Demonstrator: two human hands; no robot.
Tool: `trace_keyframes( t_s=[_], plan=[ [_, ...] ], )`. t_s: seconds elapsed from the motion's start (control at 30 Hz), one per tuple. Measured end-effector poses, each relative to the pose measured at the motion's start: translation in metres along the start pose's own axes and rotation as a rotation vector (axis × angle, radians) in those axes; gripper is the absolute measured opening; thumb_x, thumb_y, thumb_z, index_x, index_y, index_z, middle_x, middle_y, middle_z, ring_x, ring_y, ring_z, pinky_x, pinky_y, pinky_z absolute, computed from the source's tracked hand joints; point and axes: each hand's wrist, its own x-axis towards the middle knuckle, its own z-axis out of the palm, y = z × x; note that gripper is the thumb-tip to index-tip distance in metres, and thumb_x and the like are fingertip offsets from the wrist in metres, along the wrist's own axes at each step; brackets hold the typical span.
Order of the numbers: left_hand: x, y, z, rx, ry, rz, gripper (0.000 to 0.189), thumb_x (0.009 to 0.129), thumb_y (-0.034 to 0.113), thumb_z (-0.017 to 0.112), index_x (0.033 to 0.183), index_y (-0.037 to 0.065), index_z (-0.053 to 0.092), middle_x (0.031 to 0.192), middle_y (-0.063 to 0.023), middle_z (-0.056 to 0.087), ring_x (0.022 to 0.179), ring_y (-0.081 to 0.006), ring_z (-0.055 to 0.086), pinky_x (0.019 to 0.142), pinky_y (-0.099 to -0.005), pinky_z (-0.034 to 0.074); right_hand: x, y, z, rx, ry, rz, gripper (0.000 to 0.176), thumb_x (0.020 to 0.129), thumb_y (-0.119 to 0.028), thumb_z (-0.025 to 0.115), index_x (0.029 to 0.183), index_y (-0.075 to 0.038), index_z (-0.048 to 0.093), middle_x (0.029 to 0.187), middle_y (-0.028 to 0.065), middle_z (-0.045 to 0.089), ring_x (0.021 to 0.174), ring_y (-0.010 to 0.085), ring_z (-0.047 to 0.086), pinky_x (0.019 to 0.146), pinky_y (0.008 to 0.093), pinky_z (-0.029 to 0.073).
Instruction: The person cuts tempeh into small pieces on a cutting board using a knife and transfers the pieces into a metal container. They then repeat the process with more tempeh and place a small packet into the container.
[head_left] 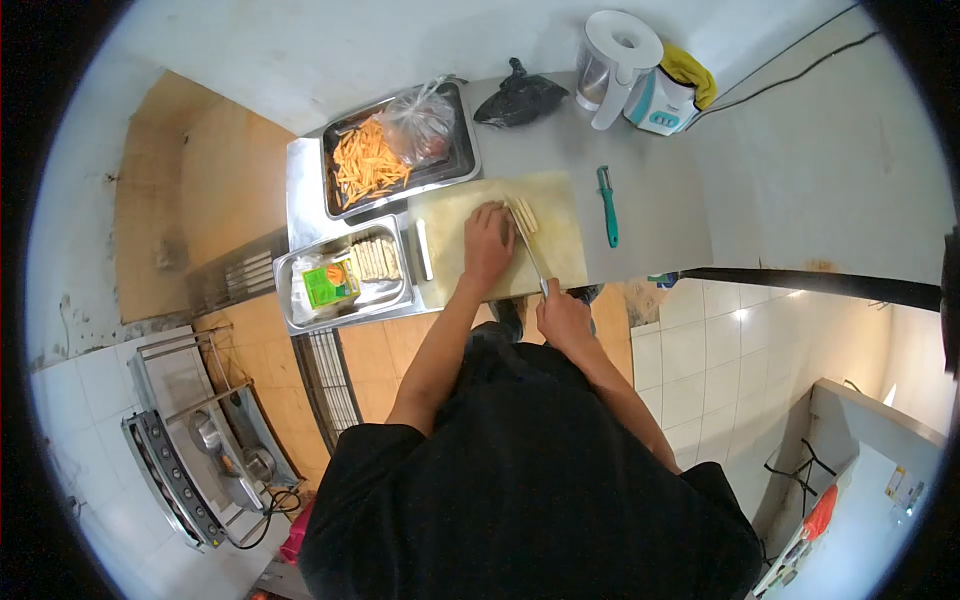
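A kitchen knife (533, 254) stands over the pale cutting board (560, 235), its handle in my closed right hand (565, 318). The blade points away from me, towards the far side of the board. Just right of the blade lie several pale yellow cut strips (524, 214). My left hand (489, 242) rests on the board left of the blade, fingers curled down close to it. Whatever lies under those fingers is hidden. Along the board's left side is a long white strip-like object (425, 250).
At the back left, a dark tray (474, 150) holds orange sticks (368, 160) and a clear plastic bag (418, 125). A steel pan (405, 285) contains pale slabs (375, 259) and a green packet (330, 284). Also here: green peeler (610, 210), black bag (520, 95), blender jug (612, 65).
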Motion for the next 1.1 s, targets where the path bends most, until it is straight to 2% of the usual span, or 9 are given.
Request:
trace_keyframes(
  t_s=[0.3,0.4,0.47,0.57,0.67,1.1],
  plan=[
    [-0.001,-0.007,0.005,0.012,-0.004,-0.014,0.035,0.086,0.009,0.071,0.119,0.003,0.063,0.126,-0.0158,0.063,0.124,-0.0365,0.056,0.105,-0.0477,0.044,0.003,-0.001,-0.001,0.001,0.013,0.002,0.034,0.095,-0.022,0.057,0.118,0.001,0.050,0.078,0.0267,0.071,0.073,0.0468,0.071,0.067,0.0593,0.055],
    [0.000,-0.001,0.003,0.032,0.012,-0.034,0.039,0.085,0.010,0.071,0.123,0.007,0.064,0.127,-0.0155,0.063,0.124,-0.0361,0.056,0.103,-0.0484,0.044,0.002,-0.001,-0.002,-0.023,0.017,0.007,0.034,0.095,-0.023,0.058,0.117,0.001,0.050,0.078,0.0265,0.071,0.073,0.0476,0.070,0.068,0.0600,0.055],
    [0.002,0.002,-0.001,0.121,-0.085,-0.001,0.035,0.086,0.008,0.068,0.121,0.014,0.068,0.131,-0.0140,0.061,0.126,-0.0363,0.054,0.102,-0.0498,0.043,0.002,0.000,-0.001,-0.017,0.019,0.013,0.034,0.094,-0.023,0.058,0.117,0.001,0.051,0.079,0.0262,0.071,0.073,0.0481,0.070,0.068,0.0602,0.055],
    [0.000,0.002,-0.001,0.198,-0.111,0.046,0.032,0.085,0.009,0.066,0.115,0.020,0.072,0.133,-0.0129,0.059,0.126,-0.0368,0.052,0.100,-0.0502,0.042,0.001,-0.002,-0.004,-0.019,0.019,0.012,0.033,0.094,-0.023,0.058,0.116,0.001,0.051,0.078,0.0263,0.071,0.073,0.0472,0.071,0.068,0.0597,0.056],
    [-0.002,-0.001,0.001,0.183,-0.072,0.083,0.031,0.083,0.009,0.066,0.110,0.020,0.073,0.133,-0.0127,0.059,0.125,-0.0369,0.051,0.100,-0.0497,0.042,0.002,0.000,-0.001,-0.015,0.021,0.008,0.033,0.094,-0.023,0.058,0.115,0.001,0.052,0.077,0.0262,0.070,0.073,0.0461,0.071,0.067,0.0590,0.056],
    [0.000,0.001,0.001,0.207,-0.075,0.077,0.034,0.079,0.005,0.065,0.108,0.020,0.072,0.131,-0.0116,0.058,0.123,-0.0357,0.052,0.097,-0.0490,0.042,-0.010,0.003,-0.005,-0.016,0.026,-0.003,0.033,0.094,-0.024,0.059,0.116,-0.001,0.052,0.077,0.0244,0.071,0.071,0.0455,0.070,0.065,0.0596,0.054]
  ],
)
